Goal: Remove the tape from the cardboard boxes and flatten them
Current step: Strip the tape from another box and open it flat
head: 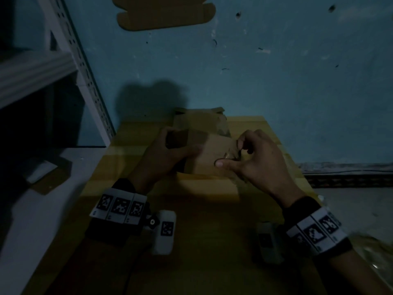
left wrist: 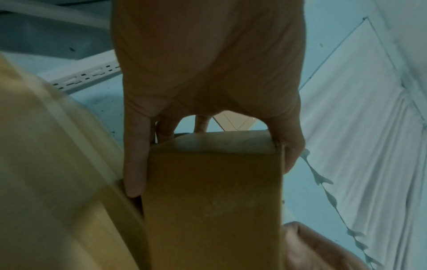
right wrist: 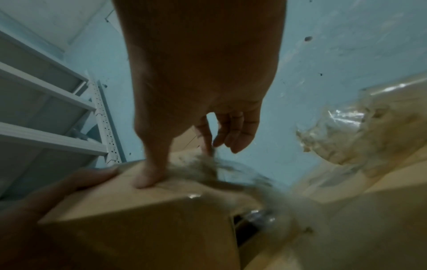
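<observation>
1. The left hand (head: pixel 168 154) grips the small cardboard box (head: pixel 210 154) by its left end, fingers curled around it.
2. The right hand (head: pixel 255 158) pinches crumpled tape (right wrist: pixel 208 164) at the box's right end.
3. The box sits between both hands, above the desk (head: pixel 191 231).

In dim light the left hand (head: pixel 168 154) grips one end of a small cardboard box (head: pixel 209 154) over a larger yellowish box (head: pixel 212 209); the right hand (head: pixel 258 158) pinches tape (head: pixel 230 155) at its other end. A flattened cardboard piece (head: pixel 165 14) lies on the blue floor (head: pixel 276 81) ahead
</observation>
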